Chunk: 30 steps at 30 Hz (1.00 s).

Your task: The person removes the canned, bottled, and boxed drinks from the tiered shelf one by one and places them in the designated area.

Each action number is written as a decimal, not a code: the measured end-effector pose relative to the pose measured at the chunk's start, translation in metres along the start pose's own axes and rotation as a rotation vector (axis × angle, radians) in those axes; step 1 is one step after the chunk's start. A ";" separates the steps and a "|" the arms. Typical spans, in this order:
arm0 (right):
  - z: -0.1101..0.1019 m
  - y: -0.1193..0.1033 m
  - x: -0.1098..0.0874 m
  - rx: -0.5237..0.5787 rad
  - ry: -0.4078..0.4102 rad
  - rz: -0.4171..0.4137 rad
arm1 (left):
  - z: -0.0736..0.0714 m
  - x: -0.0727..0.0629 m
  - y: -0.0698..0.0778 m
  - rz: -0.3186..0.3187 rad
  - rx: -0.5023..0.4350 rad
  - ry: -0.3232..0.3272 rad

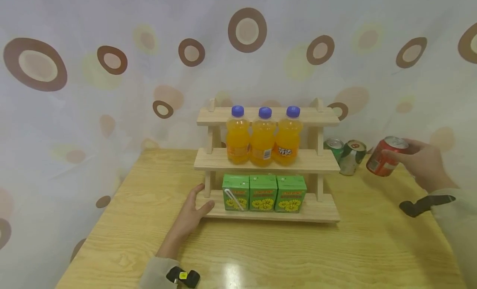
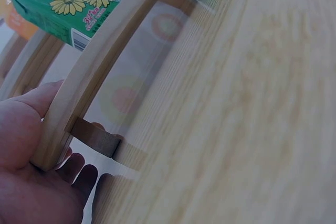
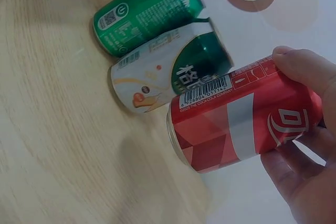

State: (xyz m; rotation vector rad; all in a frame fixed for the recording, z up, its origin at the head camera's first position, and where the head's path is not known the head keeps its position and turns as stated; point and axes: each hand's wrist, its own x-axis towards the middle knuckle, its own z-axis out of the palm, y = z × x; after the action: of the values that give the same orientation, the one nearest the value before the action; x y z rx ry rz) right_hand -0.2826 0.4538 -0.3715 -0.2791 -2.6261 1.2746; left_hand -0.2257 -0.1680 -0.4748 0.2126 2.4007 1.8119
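At the right, my right hand (image 1: 426, 161) holds a red cola can (image 1: 384, 157) by its side, tilted and raised off the table. The right wrist view shows the barcode on this can (image 3: 231, 116), with the thumb on one side and fingers on the other. My left hand (image 1: 191, 212) grips the left end of the bottom tier of a wooden display rack (image 1: 268, 216). In the left wrist view the thumb lies over the board's end (image 2: 52, 140), fingers beyond it. A white-and-green can (image 3: 157, 72) and a green can (image 3: 147, 11) stand beside the red one.
Three orange soda bottles (image 1: 263, 140) with blue caps stand on the middle tier. Three green drink cartons (image 1: 263, 193) stand on the bottom tier, the left one with a straw. Behind the wooden table (image 1: 123, 231) hangs a circle-patterned curtain (image 1: 112, 156).
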 end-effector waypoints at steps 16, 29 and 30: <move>0.023 0.018 0.009 -0.072 0.047 0.053 | -0.001 0.001 -0.003 -0.005 0.014 0.016; 0.031 0.033 0.014 -0.015 -0.003 0.091 | 0.001 0.002 -0.009 0.027 0.021 0.032; 0.032 0.034 0.015 -0.019 -0.001 0.088 | 0.001 0.002 -0.009 0.028 0.019 0.033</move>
State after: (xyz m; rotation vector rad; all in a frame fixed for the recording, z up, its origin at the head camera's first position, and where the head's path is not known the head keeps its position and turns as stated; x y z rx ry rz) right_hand -0.3028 0.4541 -0.4166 -0.4007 -2.6552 1.2775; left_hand -0.2278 -0.1688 -0.4837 0.2208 2.4500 1.8194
